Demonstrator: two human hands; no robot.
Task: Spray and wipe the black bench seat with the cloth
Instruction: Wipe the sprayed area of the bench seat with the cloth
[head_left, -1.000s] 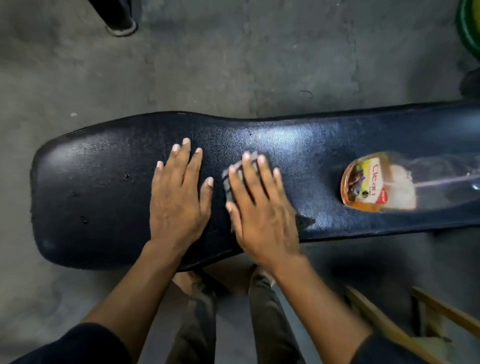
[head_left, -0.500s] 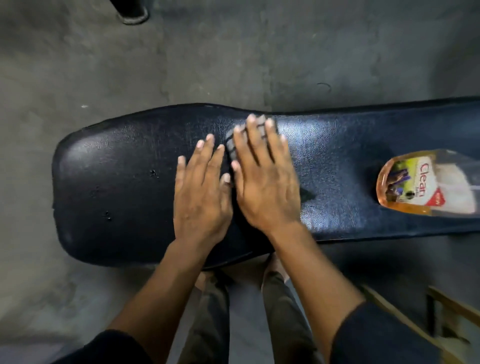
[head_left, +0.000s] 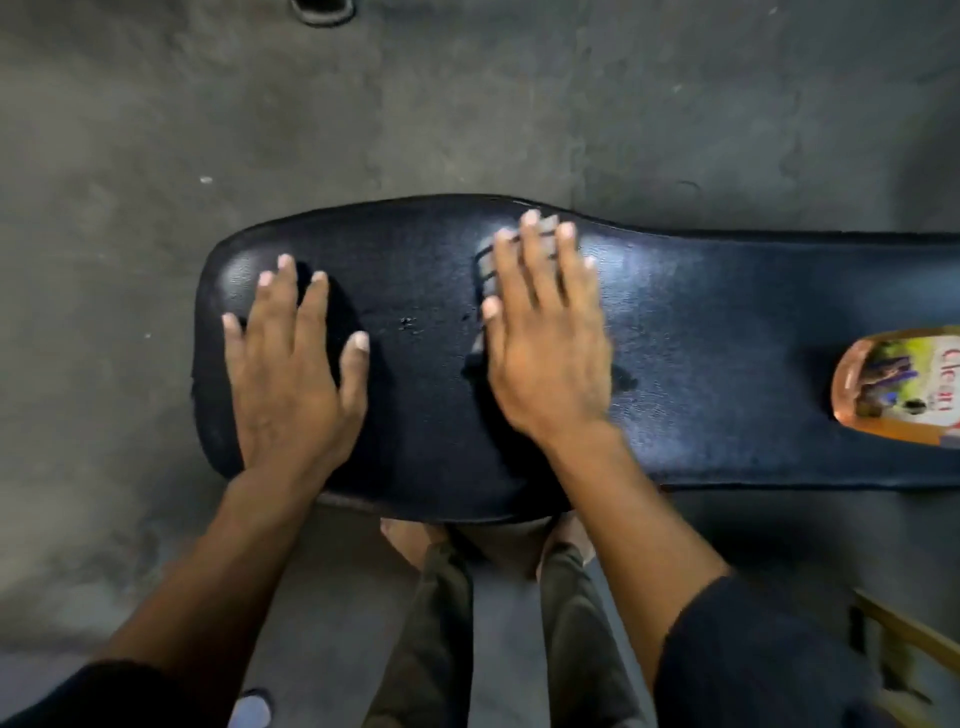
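right hand (head_left: 545, 343) flat, pinning grey checked cloth (head_left: 491, 270) near far edge of long black padded bench seat (head_left: 727, 322), whose unwiped length runs rightward; left hand (head_left: 293, 374) flat, empty, braces wide end

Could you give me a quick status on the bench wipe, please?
Right hand flat on cloth, pressing it to bench seat. Left hand flat, bracing seat. Spray bottle lying on seat, rightward.

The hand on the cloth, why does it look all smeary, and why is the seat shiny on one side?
Head view: the right hand is motion-blurred, pressing the cloth; the left hand, flat on the black bench seat, looks sharper. The seat catches soft glare right of the cloth; its left end is darker. The spray bottle is cut off by the frame edge.
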